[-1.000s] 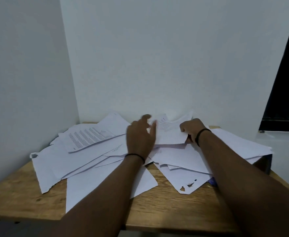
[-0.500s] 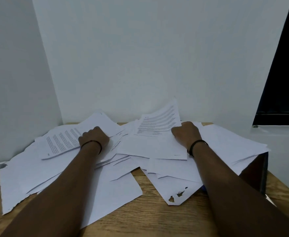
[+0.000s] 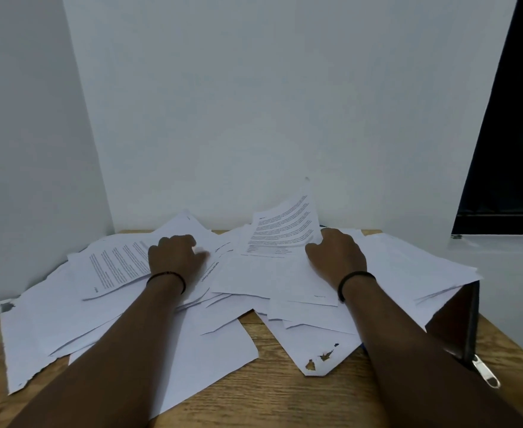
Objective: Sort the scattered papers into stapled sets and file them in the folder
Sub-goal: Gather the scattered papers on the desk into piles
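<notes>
Several white papers point(image 3: 248, 282) lie scattered and overlapping on a wooden table point(image 3: 285, 393). My left hand point(image 3: 175, 257) sits with curled fingers on a printed sheet point(image 3: 116, 265) at the left of the pile and pinches paper there. My right hand point(image 3: 336, 257) grips the lower right edge of another printed sheet point(image 3: 285, 233), which stands tilted up off the pile near the back wall. A dark zippered folder point(image 3: 458, 322) lies under the papers at the right, its metal zip pull point(image 3: 486, 375) hanging towards me.
White walls close in the table at the back and the left. A torn sheet with holes point(image 3: 319, 359) lies near the front. A dark window point(image 3: 510, 149) is at the far right, beside a white ledge point(image 3: 501, 267).
My left hand went left from the centre onto the printed sheet and curled. My right hand lifted its printed sheet higher off the pile. The view shifted.
</notes>
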